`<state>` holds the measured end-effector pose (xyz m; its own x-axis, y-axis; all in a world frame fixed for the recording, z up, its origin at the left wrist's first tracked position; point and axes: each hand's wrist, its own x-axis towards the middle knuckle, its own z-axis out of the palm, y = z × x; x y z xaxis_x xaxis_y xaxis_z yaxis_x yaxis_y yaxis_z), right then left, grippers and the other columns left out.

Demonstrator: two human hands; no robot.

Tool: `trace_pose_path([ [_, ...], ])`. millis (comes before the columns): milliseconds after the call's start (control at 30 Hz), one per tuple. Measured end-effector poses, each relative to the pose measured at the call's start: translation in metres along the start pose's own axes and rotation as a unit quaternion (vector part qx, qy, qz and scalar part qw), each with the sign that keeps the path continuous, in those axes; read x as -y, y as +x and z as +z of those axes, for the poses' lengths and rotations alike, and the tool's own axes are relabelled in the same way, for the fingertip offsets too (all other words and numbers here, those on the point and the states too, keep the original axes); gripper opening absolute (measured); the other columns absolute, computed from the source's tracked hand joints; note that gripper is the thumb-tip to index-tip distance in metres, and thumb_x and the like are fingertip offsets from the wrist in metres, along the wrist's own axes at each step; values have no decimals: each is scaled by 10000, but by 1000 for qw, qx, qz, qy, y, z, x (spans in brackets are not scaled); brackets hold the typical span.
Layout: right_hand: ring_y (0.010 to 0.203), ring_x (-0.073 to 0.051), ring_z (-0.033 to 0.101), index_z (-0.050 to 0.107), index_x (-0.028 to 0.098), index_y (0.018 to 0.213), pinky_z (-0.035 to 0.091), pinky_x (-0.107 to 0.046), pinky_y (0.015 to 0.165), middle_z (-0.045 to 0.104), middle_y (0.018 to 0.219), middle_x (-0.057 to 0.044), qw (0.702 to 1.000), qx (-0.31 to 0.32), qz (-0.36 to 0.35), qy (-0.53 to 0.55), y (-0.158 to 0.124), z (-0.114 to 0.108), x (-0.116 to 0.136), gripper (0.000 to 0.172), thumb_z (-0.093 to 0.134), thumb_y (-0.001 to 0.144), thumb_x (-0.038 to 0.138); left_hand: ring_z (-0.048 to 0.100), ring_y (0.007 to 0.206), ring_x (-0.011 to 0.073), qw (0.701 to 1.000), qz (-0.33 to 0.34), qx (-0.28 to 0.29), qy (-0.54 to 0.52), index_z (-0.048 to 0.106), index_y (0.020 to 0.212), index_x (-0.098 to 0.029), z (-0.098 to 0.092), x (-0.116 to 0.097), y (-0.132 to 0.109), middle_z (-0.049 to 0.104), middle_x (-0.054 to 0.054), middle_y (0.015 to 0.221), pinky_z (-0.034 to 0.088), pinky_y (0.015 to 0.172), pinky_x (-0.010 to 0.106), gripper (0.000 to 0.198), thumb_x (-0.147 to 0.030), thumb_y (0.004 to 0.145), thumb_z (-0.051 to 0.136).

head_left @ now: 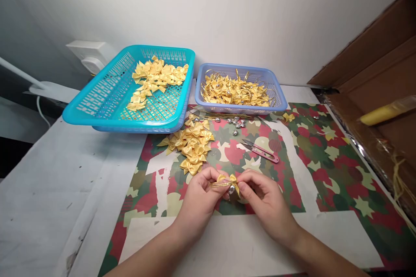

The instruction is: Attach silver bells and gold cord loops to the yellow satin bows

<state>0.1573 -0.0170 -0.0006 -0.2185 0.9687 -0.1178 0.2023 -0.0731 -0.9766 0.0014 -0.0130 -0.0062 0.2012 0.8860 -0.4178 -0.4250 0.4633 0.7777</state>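
Between my hands is a yellow satin bow (233,178) with a small silver bell (231,189) below its middle and gold cord (221,185) across it. My left hand (203,194) pinches the bow's left side together with the cord. On the other side, the thumb and forefinger of my right hand (264,199) close on the bow's right edge. Just beyond my left hand lies a pile of loose yellow bows (195,145). Pink-handled thread snips (261,151) rest beyond my right hand, with several loose silver bells (236,123) behind them.
A turquoise basket (94,114) with yellow bows stands at the back left. Beside it, a blue basket (238,108) holds bows with gold cords. Gold cord lengths (227,116) lie before it. One bow (288,117) lies apart at right, near a cardboard box (373,73).
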Motion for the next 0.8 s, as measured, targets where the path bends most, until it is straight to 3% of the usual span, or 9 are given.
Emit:
trace_pose_path([
  [133,645,-134,494,642,187,764,390,-246,590,555,698,-5,1000,7,12,11,-2,-1,1,236,543,928,325,490,582,91,1000,8,-2,28,537,614,-169,0,-2,0,550,-33,634,418,576,194,251,-275,714,742],
  [233,659,-144,507,656,186,770,399,-253,595,558,711,-12,1000,6,20,20,-1,0,0,223,573,906,342,561,746,129,997,31,-30,60,558,599,-162,0,-4,0,608,22,858,457,655,208,227,-246,685,751],
  [333,714,-164,547,671,193,784,431,-267,627,596,779,-35,999,-11,22,28,-1,0,-1,216,588,894,359,597,861,167,999,7,-23,44,565,617,-159,-2,-4,0,640,60,1008,481,732,238,226,-253,707,750],
  [500,760,-175,602,668,209,893,482,-273,675,650,820,-33,997,-3,47,54,-2,-4,0,173,588,889,362,571,690,128,1000,2,-3,-16,549,641,-166,-5,-2,2,633,7,770,479,669,240,272,-314,742,753],
  [667,696,-153,589,643,201,799,463,-263,671,631,711,-3,997,44,43,48,-3,-7,2,171,581,895,328,543,626,112,999,-1,0,-44,519,640,-172,-3,-5,3,597,-21,661,464,623,230,297,-319,739,757],
  [800,763,-177,589,653,205,795,468,-291,697,630,788,-34,999,29,-21,16,-6,-7,2,170,573,898,314,520,602,98,999,10,-12,-31,527,632,-167,-2,-7,2,588,-25,634,440,592,208,298,-317,732,764],
])
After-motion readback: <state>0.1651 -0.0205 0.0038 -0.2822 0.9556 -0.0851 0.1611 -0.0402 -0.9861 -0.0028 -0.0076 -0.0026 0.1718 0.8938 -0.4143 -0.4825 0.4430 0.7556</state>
